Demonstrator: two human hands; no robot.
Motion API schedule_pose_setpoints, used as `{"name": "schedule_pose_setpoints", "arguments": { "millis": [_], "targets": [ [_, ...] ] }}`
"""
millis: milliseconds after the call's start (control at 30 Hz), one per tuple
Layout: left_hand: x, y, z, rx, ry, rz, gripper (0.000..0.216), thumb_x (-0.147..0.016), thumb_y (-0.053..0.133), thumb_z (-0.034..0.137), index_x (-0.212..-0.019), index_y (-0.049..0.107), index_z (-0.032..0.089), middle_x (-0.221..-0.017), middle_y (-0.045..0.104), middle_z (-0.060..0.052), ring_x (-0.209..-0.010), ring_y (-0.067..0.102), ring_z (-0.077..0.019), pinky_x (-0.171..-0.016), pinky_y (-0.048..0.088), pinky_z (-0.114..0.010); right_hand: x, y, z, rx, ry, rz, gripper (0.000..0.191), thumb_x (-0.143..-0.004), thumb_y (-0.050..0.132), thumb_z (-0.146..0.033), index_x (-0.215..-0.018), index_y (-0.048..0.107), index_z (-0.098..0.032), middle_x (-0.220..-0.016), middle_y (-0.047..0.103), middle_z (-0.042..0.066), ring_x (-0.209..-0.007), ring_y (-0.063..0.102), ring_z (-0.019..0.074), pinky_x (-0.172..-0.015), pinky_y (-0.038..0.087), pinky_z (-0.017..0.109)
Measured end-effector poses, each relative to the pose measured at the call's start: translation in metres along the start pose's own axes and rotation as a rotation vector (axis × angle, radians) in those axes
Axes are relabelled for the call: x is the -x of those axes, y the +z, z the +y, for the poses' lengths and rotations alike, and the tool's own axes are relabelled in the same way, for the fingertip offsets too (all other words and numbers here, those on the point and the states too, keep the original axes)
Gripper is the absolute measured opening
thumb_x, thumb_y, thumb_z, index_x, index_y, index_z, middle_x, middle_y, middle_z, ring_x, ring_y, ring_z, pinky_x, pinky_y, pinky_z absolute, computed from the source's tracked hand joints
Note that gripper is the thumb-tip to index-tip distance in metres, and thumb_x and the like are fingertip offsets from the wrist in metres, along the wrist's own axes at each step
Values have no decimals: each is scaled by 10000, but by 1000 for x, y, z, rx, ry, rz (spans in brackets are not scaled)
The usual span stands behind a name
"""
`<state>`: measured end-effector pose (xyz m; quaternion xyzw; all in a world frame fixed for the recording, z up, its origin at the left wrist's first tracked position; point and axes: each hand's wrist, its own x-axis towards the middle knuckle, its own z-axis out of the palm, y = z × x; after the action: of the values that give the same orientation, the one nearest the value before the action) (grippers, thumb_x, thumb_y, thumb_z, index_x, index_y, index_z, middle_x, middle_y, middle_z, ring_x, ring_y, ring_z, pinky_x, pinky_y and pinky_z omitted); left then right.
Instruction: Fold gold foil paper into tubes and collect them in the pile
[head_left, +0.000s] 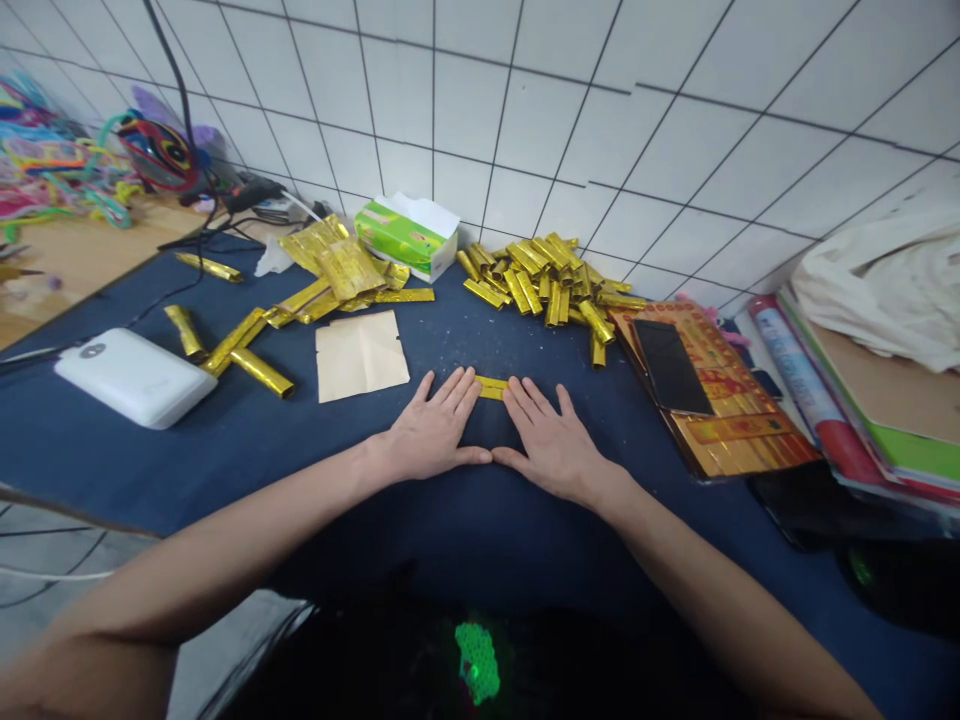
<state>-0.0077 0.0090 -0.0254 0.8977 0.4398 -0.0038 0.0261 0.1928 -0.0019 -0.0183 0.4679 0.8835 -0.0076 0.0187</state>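
A narrow strip of folded gold foil paper (pixel 492 388) lies flat on the dark blue table cover (pixel 420 520). My left hand (pixel 436 425) rests palm down on its left end, fingers stretched out. On the right end lies my right hand (pixel 551 435), also flat with its fingers extended. The two thumb tips meet or nearly meet below the strip. Only the middle of the strip shows; my fingers hide its ends. Just beyond my left hand is a beige square of paper (pixel 361 356) with creases.
A pile of folded gold pieces (pixel 551 280) stands against the tiled wall. Further left are a green tissue box (pixel 409 235), gold foil packets (pixel 345 265) and a white power bank (pixel 135 378). At right, a dark phone (pixel 671 366) lies on a stack of gold-red sheets (pixel 742 425).
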Motion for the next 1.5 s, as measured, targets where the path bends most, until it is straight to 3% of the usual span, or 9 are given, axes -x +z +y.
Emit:
{"name": "schedule_pose_setpoints", "arguments": {
  "millis": [300, 533, 733, 900, 1033, 1233, 1500],
  "targets": [
    [-4, -10, 8, -49, -44, -10, 885, -770, 301, 686, -1356, 289, 23, -1433, 220, -214, -1345, 141, -314, -1057, 107, -535, 0, 3, 1, 16, -2, -10, 725, -855, 243, -576, -1362, 288, -60, -1444, 233, 172, -1329, 202, 313, -1028, 157, 597],
    [-8, -2, 22, 9, 91, 24, 980, -725, 287, 741, -1371, 238, 6, -1442, 205, -200, -1348, 133, -301, -1075, 143, -466, -1, 4, 2, -15, 7, -23, 763, -832, 245, -617, -1380, 256, -86, -1453, 211, 161, -1339, 175, 306, -1031, 137, 591],
    [-1, -4, 5, 13, 89, 45, 805, -795, 333, 643, -1349, 309, 60, -1418, 298, -162, -1327, 231, -268, -1065, 156, -474, -1, 0, 1, -13, 19, -3, 707, -843, 273, -595, -1359, 318, -115, -1440, 260, 145, -1323, 213, 322, -1018, 148, 608],
    [-6, -11, -2, 18, 71, 114, 435, -893, 382, 354, -1241, 461, 107, -1312, 475, -121, -1225, 412, -231, -1021, 237, -432, -7, -1, 5, 4, 8, 123, 395, -900, 350, -321, -1235, 493, -171, -1345, 451, 90, -1270, 332, 277, -1017, 188, 573],
    [-16, -10, -9, 22, 107, 166, 284, -877, 411, 207, -1107, 563, 141, -1202, 576, -78, -1073, 528, -206, -942, 306, -380, -15, 1, 14, -39, 13, 227, 256, -870, 446, -249, -1049, 625, -213, -1195, 591, 37, -1152, 460, 246, -1006, 246, 506],
    [-28, -9, -23, 26, 123, 183, 230, -873, 404, 184, -906, 627, 139, -982, 651, -64, -880, 561, -188, -734, 384, -309, -27, 3, 24, -122, -52, 321, 140, -815, 549, -229, -846, 681, -192, -991, 660, 42, -929, 543, 200, -862, 397, 365],
    [-36, -16, -24, 16, 120, 164, 217, -854, 410, 161, -791, 615, 126, -812, 616, -68, -767, 536, -180, -683, 401, -292, -36, 2, 26, -168, -55, 330, 218, -863, 453, -198, -800, 659, -166, -888, 644, 60, -808, 517, 179, -775, 419, 320]
  ]
}}
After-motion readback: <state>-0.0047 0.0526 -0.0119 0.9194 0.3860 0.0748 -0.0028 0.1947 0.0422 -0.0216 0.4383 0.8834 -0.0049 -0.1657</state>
